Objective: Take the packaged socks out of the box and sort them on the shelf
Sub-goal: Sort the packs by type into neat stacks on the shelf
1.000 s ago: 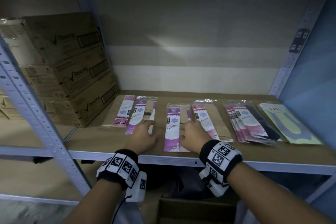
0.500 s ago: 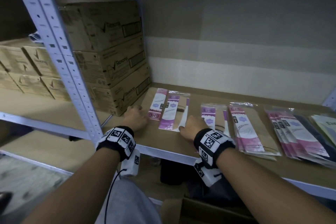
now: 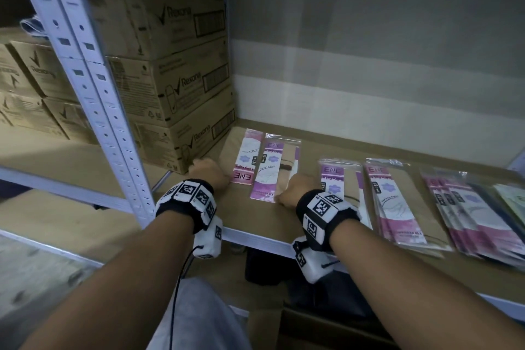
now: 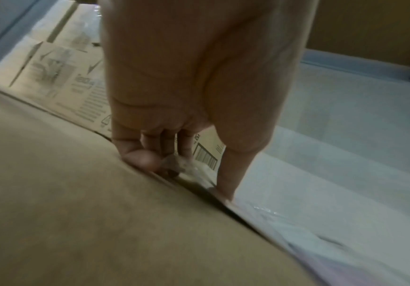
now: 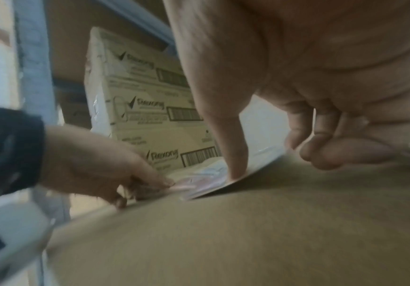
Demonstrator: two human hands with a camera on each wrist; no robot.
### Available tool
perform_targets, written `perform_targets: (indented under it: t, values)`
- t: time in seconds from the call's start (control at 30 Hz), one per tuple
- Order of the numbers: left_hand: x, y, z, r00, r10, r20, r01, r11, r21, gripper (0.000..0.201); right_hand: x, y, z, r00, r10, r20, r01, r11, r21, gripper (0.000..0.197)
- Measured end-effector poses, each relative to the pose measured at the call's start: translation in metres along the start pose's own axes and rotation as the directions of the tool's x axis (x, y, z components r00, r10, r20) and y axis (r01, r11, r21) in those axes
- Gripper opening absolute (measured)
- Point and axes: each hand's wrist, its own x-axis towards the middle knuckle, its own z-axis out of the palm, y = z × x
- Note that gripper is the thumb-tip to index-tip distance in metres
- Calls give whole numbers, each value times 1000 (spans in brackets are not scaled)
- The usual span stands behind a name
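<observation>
The shelf (image 3: 199,216) in front of me is a brown board on a pale metal frame, with stacked Rexona cartons (image 3: 176,88) standing at its left end. Along the board the packaged socks lie flat in a row: a pair of overlapping pink packs (image 3: 265,167) at the left, next two packs (image 3: 377,202) side by side, then a fanned pile (image 3: 466,213) at the right. The box (image 3: 326,329) sits low under the shelf edge, mostly hidden by my arms. My left hand (image 3: 208,173) rests at the left edge of the overlapping packs, fingers curled down, fingertips (image 4: 140,156) and thumb touching the plastic edge. My right hand (image 3: 295,189) sits at their right near corner, thumb (image 5: 233,154) pressing on the pack, the other fingers curled against the board; whether they grip anything I cannot tell
</observation>
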Motion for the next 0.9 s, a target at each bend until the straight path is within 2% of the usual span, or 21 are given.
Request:
perform_targets:
  t: [0.07,0.13,0.17,0.23,0.3,0.37,0.43,0.5,0.57,0.67,0.77,0.83,0.9]
  values:
    - [3,-5,-4,1000,-7,11,9,990,-141,80,0,6,-3,1000,19,-4,-18,984,178,31]
    - [6,-10,-8,1000,-1,27,10,937,-348,62,-2,11,-7,999,43,-5,-36,899,436,28]
    - [6,-12,-9,999,9,40,11,882,-471,48,-4,11,-9,998,65,4,-56,824,564,22]
    - [3,-12,-11,995,18,98,57,702,-710,26,-8,11,-14,992,118,49,-110,598,794,13]
    - [-3,-10,-12,988,28,150,113,534,-838,18,-13,13,-18,988,134,73,-118,362,925,10]
    - [-9,-8,-15,989,43,144,109,454,-884,14,-18,16,-21,989,140,50,-85,257,963,11]
    - [-16,-6,-17,992,65,109,74,398,-914,14,-25,21,-23,989,150,1,-33,216,976,7]
    - [-24,-4,-18,992,82,93,58,354,-933,11,-32,29,-26,987,158,-38,6,194,981,12]
    - [-36,-1,-16,992,99,85,48,328,-944,7,-40,41,-30,984,165,-62,31,183,983,18]
    - [-57,4,-12,993,110,48,11,311,-950,9,-53,62,-35,981,171,-89,58,174,983,7]
    - [-73,8,-1,993,118,29,-3,268,-963,6,-68,84,-41,975,189,-119,94,140,986,11]
    - [-82,12,6,988,143,49,14,238,-971,21,-81,99,-45,969,207,-132,108,121,987,10]
    - [-90,19,11,983,170,73,39,197,-980,26,-93,116,-49,966,222,-132,108,115,987,14]
